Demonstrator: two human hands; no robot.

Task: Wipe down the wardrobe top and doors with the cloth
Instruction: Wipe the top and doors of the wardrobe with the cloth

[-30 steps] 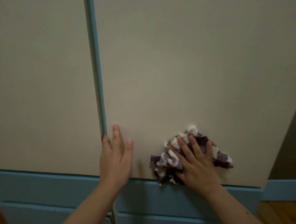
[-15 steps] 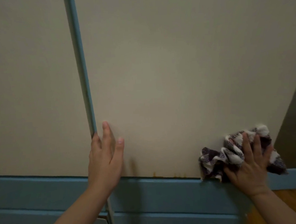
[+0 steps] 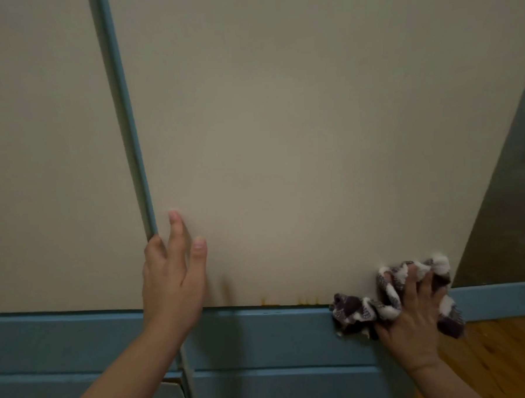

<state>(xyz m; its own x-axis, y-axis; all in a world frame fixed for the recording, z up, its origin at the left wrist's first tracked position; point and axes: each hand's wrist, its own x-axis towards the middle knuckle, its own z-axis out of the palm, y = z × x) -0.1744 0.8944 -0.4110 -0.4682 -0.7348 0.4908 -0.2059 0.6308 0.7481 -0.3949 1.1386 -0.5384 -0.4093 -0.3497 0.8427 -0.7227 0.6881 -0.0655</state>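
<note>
Two cream wardrobe doors fill the view, the right door [image 3: 282, 137] and the left door [image 3: 45, 149], parted by a blue edge strip [image 3: 123, 115]. My left hand [image 3: 171, 273] lies flat on the right door's lower left corner, with fingers hooked around its blue edge. My right hand [image 3: 413, 321] presses a crumpled purple-and-white cloth [image 3: 364, 309] against the door's lower right corner and the blue base rail [image 3: 262, 332]. Small orange stains [image 3: 303, 300] show along the door's bottom edge.
Below the doors runs a blue plinth with a lower panel [image 3: 280, 386]. A dark wall [image 3: 505, 210] stands to the right with a blue skirting board [image 3: 503, 300]. Wooden floor [image 3: 503, 356] lies at the lower right.
My right hand has swept the cloth from the door's lower middle to its lower right corner, then slightly down onto the base rail. My left hand has stayed on the door edge.
</note>
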